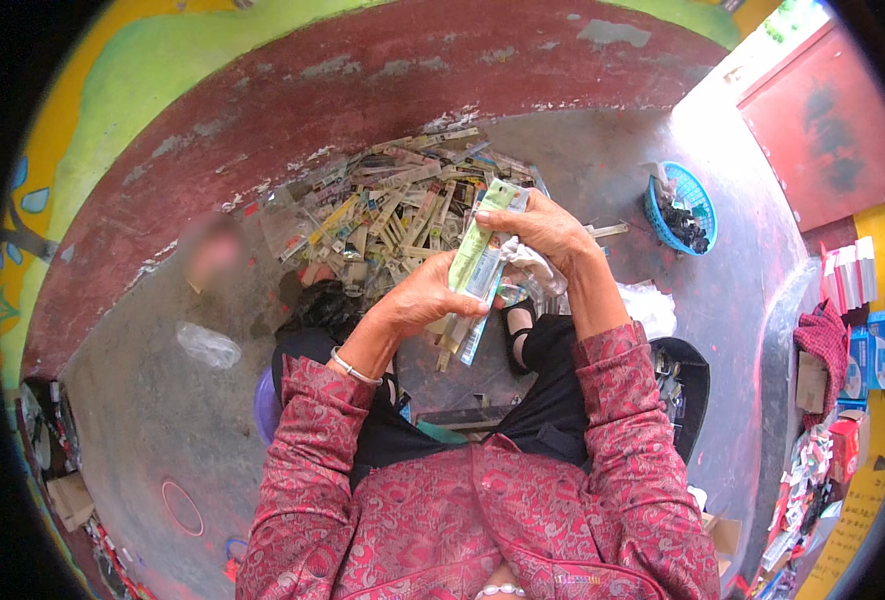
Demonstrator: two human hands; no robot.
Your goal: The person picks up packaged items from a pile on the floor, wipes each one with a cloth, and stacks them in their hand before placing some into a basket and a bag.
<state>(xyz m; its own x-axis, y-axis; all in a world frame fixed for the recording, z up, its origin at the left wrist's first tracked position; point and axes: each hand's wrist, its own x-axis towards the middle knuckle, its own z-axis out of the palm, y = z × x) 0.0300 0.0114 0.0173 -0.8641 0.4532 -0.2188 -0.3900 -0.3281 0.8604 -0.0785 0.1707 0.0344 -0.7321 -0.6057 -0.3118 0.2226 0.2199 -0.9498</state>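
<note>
My left hand [424, 296] grips the lower part of a bundle of long flat green and white packets [479, 255], held upright in front of me. At the bundle's top end, my right hand [545, 232] has its fingers curled over it, with crumpled clear plastic [534, 263] under the palm. A silver bangle sits on my left wrist. Both sleeves are dark red with a pattern. Beyond the hands, a big heap of similar loose packets [382, 210] lies on the grey floor.
A blue plastic basket [689, 190] with dark pieces stands at the right. Clear plastic bags [208, 346] lie on the floor at left. Stacked boxes [867, 340] line the right edge beside a red door [822, 120]. A dark red wall band [362, 80] curves behind the heap.
</note>
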